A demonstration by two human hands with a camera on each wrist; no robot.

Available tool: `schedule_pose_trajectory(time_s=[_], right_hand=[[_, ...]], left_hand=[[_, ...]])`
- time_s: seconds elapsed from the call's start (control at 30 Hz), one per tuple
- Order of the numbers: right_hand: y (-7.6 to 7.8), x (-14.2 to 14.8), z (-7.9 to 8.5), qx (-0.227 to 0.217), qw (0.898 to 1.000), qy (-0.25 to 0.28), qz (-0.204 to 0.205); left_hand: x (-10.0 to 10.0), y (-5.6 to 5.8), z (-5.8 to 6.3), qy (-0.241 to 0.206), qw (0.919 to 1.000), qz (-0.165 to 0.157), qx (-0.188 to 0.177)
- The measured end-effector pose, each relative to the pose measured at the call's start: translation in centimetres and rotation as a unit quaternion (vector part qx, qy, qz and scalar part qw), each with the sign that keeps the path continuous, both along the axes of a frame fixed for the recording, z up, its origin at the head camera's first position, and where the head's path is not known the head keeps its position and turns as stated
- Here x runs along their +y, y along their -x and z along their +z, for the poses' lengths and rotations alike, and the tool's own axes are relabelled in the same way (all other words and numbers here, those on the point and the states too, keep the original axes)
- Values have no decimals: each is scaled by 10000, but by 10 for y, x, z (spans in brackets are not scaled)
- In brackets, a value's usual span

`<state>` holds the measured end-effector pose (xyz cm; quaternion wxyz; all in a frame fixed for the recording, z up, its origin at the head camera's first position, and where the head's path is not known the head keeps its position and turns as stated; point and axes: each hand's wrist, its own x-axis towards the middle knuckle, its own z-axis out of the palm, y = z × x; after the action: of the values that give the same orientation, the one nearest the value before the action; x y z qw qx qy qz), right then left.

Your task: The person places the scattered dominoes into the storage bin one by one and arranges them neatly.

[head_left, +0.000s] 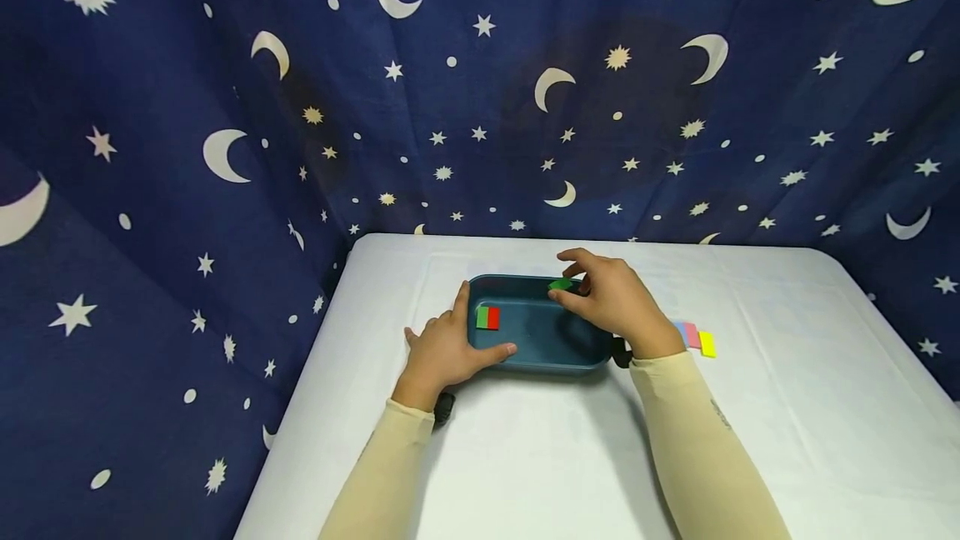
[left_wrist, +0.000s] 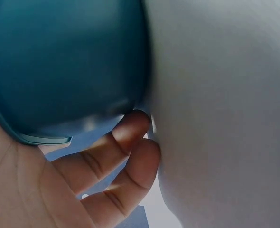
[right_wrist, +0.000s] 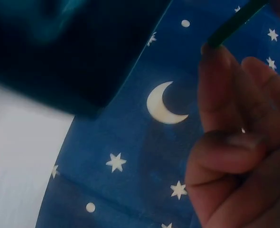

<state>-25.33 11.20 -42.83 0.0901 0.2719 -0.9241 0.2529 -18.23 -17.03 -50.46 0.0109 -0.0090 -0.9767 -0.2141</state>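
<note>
A dark teal tray (head_left: pixel 536 367) with raised walls stands on the table. My left hand (head_left: pixel 442 348) holds its left end, the thumb along the front rim and the index finger near the back left corner. In the left wrist view, two bent fingers (left_wrist: pixel 109 166) are at the tray's outer wall (left_wrist: pixel 69 61). Above the tray's back right part, my right hand (head_left: pixel 615 294) pinches a thin, flat green piece (head_left: pixel 559 283). The right wrist view shows that green piece (right_wrist: pixel 232 26) edge-on at the fingertips. Inside the tray, a green piece (head_left: pixel 482 317) and a red piece (head_left: pixel 492 318) lie side by side.
On the white table (head_left: pixel 525 457), right of the tray, lie a blue piece (head_left: pixel 680 332), a pink piece (head_left: pixel 692 335) and a yellow piece (head_left: pixel 707 344), partly behind the right wrist. A dark blue curtain (head_left: pixel 480 107) with moons and stars hangs behind and to the left.
</note>
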Motion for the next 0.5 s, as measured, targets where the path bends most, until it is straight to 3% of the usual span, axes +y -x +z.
schedule_pose_trajectory(time_s=[0.2,0.37,0.5], right_hand=[[5,-18,1,-19,9988,-374,323],[11,-40,6,72,9933,-940,675],[16,-57,6,-96,9876,-1313,850]], left_hand=[[-1,1,-2,-13,10000,-36,-67],[-1,1,-2,-39,10000,-21,-51],[-2,1,-1,-88,10000,-36,-5]])
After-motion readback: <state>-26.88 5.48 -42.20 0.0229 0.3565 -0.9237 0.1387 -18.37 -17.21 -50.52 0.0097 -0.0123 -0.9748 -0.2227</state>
